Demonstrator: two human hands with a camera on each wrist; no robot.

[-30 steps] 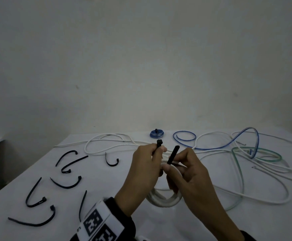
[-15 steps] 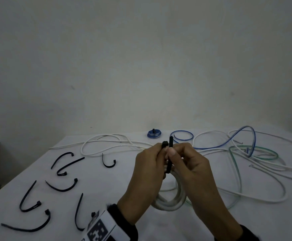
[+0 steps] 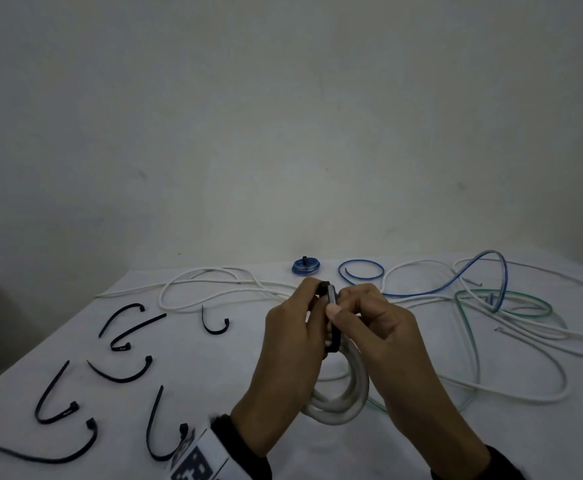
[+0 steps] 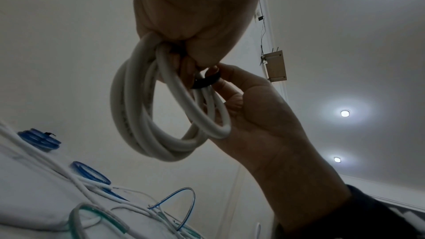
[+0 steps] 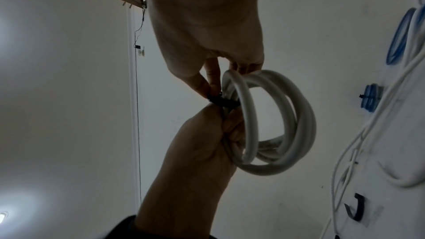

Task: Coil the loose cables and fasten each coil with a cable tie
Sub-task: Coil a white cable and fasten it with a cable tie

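A white cable coil [image 3: 347,407] hangs above the table between my two hands. My left hand [image 3: 314,299] grips the top of the coil [image 4: 142,115] and also pinches the head of a black cable tie [image 3: 331,296]. My right hand [image 3: 342,304] pinches the tie's tail against the head. The tie [image 4: 207,81] loops round the coil's strands; whether the tail sits inside the head is hidden by my fingers. In the right wrist view the tie [image 5: 220,101] lies between the thumb and fingertips of both hands, with the coil [image 5: 287,115] to its right.
Several loose black cable ties [image 3: 123,374] lie on the white table [image 3: 248,358] at the left. A small blue coil [image 3: 305,266] with a tie sits at the back. Loose white [image 3: 525,393], blue [image 3: 449,289] and green [image 3: 512,296] cables sprawl at the right.
My right hand has brought the tie's tail up against the head in my left hand. The two ends, apart a second ago, now meet above the coil.
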